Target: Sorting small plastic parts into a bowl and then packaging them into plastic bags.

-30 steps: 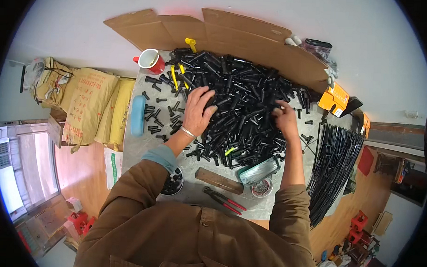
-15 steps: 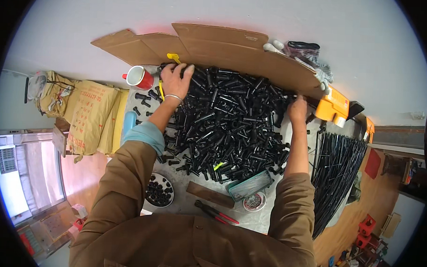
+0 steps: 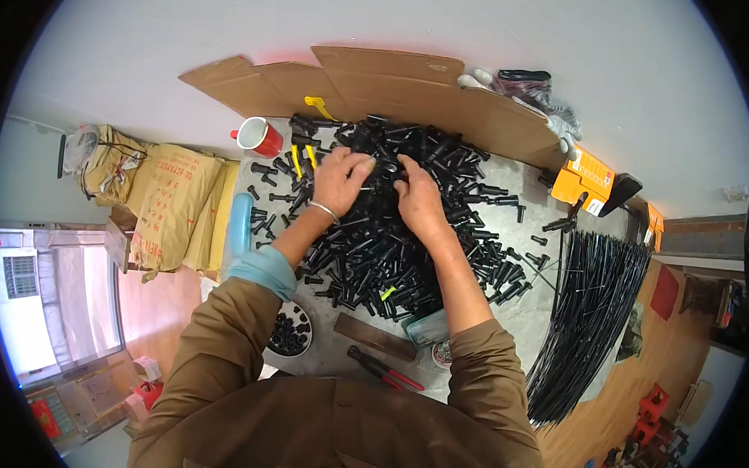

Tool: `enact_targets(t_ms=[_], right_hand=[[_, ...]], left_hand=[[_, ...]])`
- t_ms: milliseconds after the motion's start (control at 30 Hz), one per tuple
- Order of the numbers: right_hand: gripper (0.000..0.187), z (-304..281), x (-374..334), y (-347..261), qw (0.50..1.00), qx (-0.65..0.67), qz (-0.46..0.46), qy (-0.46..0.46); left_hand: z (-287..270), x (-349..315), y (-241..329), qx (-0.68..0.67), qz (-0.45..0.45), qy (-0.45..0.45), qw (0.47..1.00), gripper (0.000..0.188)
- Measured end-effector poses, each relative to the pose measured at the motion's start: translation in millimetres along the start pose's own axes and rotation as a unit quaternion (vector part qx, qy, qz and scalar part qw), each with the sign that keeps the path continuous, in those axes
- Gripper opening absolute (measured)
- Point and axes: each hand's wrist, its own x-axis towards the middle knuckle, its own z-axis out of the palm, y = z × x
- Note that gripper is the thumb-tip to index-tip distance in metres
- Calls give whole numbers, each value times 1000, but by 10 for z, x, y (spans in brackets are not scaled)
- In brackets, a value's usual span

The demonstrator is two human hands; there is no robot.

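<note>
A large heap of black bolt-like parts covers the middle of the table. My left hand rests on the heap's upper left part, thumb and fingers apart. Close by on the right, my right hand lies on the heap with its fingers bent and apart, the tips among the parts. Neither hand is wrapped round a single part. Two yellow strips stick out beside my left hand, and a small yellow-green piece lies on the near side of the heap.
Cardboard stands along the back. A red and white mug is at the back left, an orange-yellow box at the back right. Long black rods lie right. Nearer me are a bowl of black parts, a bar and red-handled pliers.
My right hand has come from the heap's far right edge to its middle. My left hand has moved right and nearer. The heap's right side has shifted inward, leaving scattered parts.
</note>
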Motion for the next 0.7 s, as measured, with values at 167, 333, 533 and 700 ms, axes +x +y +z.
enact_targets(t_ms=[167, 333, 533, 700], right_hand=[[48, -15, -351, -254, 999, -9, -46, 18], [44, 52, -837, -452, 998, 32, -52, 20], [36, 159, -1316, -320, 998, 55, -11, -9], [32, 175, -1551, -405, 998, 56, 11, -4]], left_hand=[[-280, -364, 281, -84, 38, -50, 995, 20], [-673, -971, 320, -73, 49, -4, 996, 27], [-1114, -1857, 331, -88, -26, -9, 996, 26], [-1575, -2354, 364, -98, -51, 1, 994, 27]])
